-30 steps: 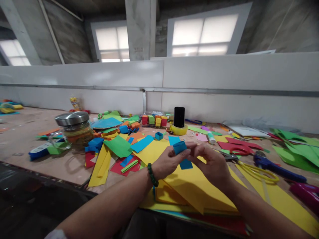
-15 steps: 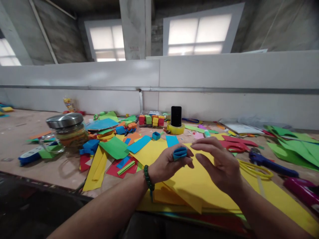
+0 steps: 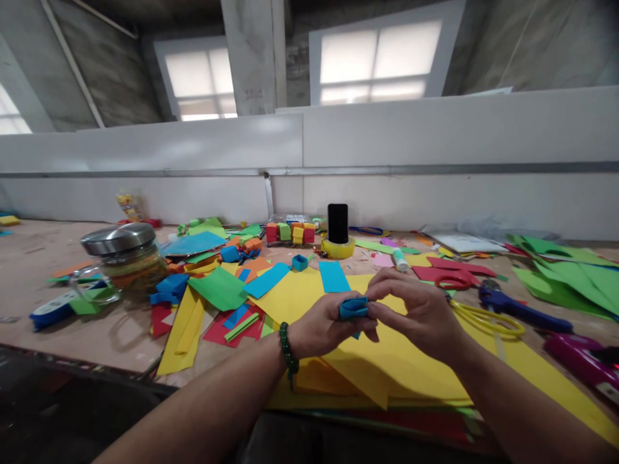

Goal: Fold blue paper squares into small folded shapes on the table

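A small piece of folded blue paper, bent into a flat loop, is pinched in my left hand. My right hand reaches in from the other side, with thumb and forefinger closed on the paper's right end. Both hands hover over large yellow paper sheets. Behind them on the yellow sheet lie flat blue paper strips, and a small blue paper box stands nearby.
To the right lie yellow-handled scissors, a dark blue tool and a magenta tool. A glass jar stands left. At the back, a phone leans upright in a yellow tape roll, beside joined colourful paper cubes.
My right hand has moved left and its fingers have closed on the blue paper's end. The paper in my left hand has turned slightly. The view has shifted a little.
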{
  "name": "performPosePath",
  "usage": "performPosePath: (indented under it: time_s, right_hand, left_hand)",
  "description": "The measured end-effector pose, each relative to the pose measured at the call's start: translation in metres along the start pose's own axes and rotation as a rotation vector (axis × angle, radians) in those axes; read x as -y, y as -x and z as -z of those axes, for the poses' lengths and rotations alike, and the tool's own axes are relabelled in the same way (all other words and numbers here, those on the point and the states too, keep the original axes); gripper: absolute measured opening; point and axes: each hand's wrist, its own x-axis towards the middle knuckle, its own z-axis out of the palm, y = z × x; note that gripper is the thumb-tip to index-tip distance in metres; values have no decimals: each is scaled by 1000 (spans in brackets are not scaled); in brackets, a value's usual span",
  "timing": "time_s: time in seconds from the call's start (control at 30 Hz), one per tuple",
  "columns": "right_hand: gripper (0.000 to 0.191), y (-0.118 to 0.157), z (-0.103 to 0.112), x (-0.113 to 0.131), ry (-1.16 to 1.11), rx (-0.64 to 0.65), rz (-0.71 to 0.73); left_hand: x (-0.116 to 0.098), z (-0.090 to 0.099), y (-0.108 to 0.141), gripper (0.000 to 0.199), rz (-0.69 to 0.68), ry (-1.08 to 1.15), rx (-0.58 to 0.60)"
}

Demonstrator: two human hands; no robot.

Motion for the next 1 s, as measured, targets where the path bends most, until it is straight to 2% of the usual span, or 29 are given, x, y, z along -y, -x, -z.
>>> performPosePath:
  time_s: [0.13,0.3,0.43,0.63,0.77,0.83,0.93,1.0]
  right_hand:
    - [9,0,-1,3,52,-17,55]
    - [6,-3,0,8,42,50,99]
    - [3,-3,1,7,50,46,99]
    - [17,0,-1,5,1,36,51]
    - [14,0,-2,4,-91,51,-44]
    - [17,0,-3,3,-144,16,-72]
    - [28,1,-3,2,-112,-68,5]
    - [23,1,-4,3,-25,-82,104]
  left_hand:
    - [3,-2,-1,33,-10,9,-7]
    - [-1,-3,-1,35,-26,5,40]
    - [0,-4,-1,40,-27,10,50]
    - [-1,-6,-2,46,-12,-48,38]
    - [0,-4,-2,41,-38,-29,13]
    - [0,-3,-1,41,-49,-29,-16]
    - [-1,-1,-1,44,-45,-45,-62]
    - [-1,-1,-1,47,-48,-23,-57]
